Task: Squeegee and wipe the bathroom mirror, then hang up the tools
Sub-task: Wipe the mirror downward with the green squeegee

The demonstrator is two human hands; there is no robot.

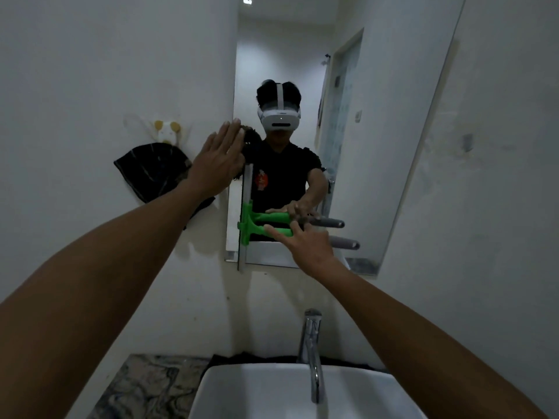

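Note:
The wall mirror (378,146) hangs above the sink and reflects a person wearing a headset. A green squeegee (251,231) with a grey handle end lies against the glass, its blade upright along the mirror's left edge. My right hand (308,246) grips its green handle from the right. My left hand (216,161) is flat, fingers straight, at the mirror's upper left edge. It presses what looks like a dark cloth (249,140) against the glass; the palm hides most of the cloth.
Another dark cloth (148,170) hangs from a small wall hook (165,130) left of the mirror. Below are a chrome faucet (311,343), a white basin (257,394) and a marbled counter (145,385). White walls close in on both sides.

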